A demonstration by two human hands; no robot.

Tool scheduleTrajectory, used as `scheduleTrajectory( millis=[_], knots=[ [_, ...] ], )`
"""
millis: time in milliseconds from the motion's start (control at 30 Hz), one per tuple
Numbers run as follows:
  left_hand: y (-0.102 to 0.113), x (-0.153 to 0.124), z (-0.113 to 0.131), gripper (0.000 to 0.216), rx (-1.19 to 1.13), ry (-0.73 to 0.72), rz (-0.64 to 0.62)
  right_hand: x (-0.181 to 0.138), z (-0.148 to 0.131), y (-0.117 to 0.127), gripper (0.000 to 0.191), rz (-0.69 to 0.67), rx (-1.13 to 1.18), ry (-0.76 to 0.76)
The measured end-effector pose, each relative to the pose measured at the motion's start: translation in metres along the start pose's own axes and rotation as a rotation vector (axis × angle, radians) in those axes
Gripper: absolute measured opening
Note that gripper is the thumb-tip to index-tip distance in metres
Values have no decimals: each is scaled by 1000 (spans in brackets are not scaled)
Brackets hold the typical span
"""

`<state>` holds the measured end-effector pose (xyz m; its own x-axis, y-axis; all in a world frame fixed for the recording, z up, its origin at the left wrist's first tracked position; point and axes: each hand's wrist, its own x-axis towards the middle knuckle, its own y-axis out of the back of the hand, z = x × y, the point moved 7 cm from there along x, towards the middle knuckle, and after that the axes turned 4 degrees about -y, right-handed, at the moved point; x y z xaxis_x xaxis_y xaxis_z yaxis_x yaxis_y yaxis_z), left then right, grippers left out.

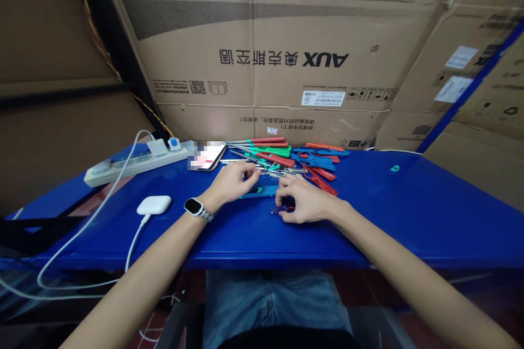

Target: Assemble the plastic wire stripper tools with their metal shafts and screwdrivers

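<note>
A heap of small screwdrivers with red, green and blue handles and loose metal shafts lies at the back of the blue table. My left hand, with a watch on its wrist, reaches into the near side of the heap, fingers pinched on a thin metal shaft. My right hand rests on the table just in front of the heap, fingers curled round a small blue and red piece. A teal handle lies between the two hands.
A phone lies left of the heap. A white power strip with plugs sits at the back left; a white earbud case on a cable lies nearer. Cardboard boxes wall the back. A small teal part lies right.
</note>
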<state>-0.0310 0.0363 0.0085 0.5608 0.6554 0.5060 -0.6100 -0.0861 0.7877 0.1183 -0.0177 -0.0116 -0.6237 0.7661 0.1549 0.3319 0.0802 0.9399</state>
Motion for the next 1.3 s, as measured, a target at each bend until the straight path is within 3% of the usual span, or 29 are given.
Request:
scheduleTrajectory(
  millis=[133, 367, 500, 700, 900, 1133, 1300],
  knots=[
    [3, 1, -4, 38, -6, 48, 44, 7, 7, 8, 9, 97, 165, -3],
    [17, -1, -25, 36, -45, 174, 126, 43, 26, 36, 28, 354, 871, -77],
    [14, -1, -33, 26, -77, 154, 89, 74, 28, 36, 39, 496, 1002, -27],
    [3, 2, -27, 22, -136, 28, 25, 93, 25, 11, 44, 495, 1080, 22],
    [-4, 2, -31, 26, -271, 63, -4, 82, 22, 5, 40, 500, 1031, 15],
    [16, 1, -40, 27, -156, 126, 97, 81, 30, -6, 38, 500, 935, -6],
    [9, 1, -39, 23, -106, 111, 46, 80, 32, -8, 37, 492, 916, -16]
  ],
)
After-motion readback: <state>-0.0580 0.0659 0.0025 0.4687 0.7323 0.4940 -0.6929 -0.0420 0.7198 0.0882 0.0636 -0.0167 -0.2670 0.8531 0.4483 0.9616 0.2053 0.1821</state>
